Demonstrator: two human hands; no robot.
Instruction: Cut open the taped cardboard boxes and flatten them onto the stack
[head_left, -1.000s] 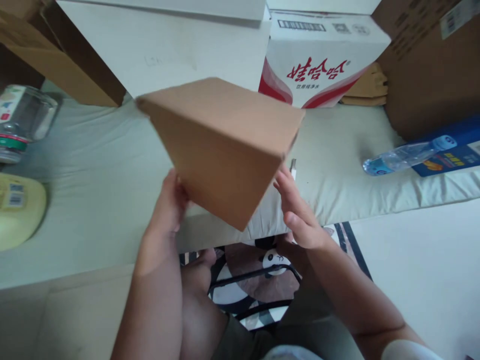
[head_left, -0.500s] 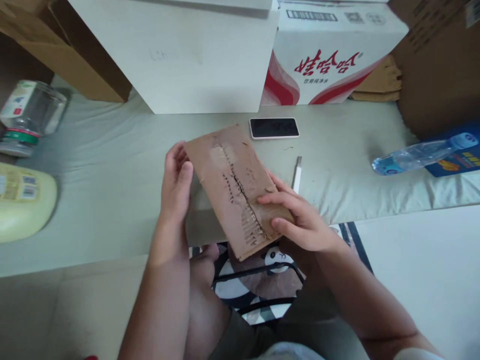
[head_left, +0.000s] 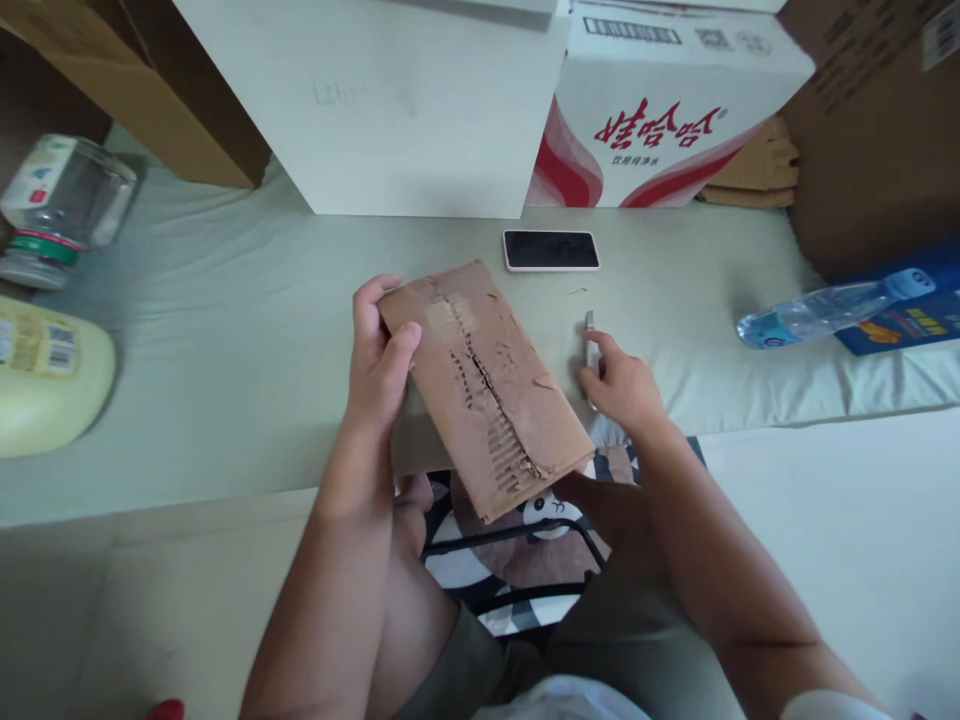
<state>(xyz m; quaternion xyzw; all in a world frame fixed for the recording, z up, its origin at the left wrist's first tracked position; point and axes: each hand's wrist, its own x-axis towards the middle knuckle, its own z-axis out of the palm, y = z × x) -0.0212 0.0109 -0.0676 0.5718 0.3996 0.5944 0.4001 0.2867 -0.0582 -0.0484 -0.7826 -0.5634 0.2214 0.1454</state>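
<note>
My left hand (head_left: 382,350) grips the upper left corner of a flat brown cardboard box (head_left: 487,385), thumb on top and fingers curled behind. The box is tilted, and its upper face has a torn seam with scuffed, ridged patches. Its lower end hangs over the cloth's front edge. Just right of the box, my right hand (head_left: 624,385) has its thumb and index finger on a slim white utility knife (head_left: 592,350), which lies on the cloth. The other right fingers are curled under and partly hidden.
A phone (head_left: 551,251) lies beyond the box, before a white carton (head_left: 420,120) and a red-and-white carton (head_left: 660,120). At right rests a clear bottle (head_left: 832,310) by a blue box (head_left: 900,325). A plastic jar (head_left: 67,205) and a yellow-green jug (head_left: 52,380) stand left.
My right hand has left the cardboard box and moved right onto the utility knife. My left hand has closed its grip on the box's corner.
</note>
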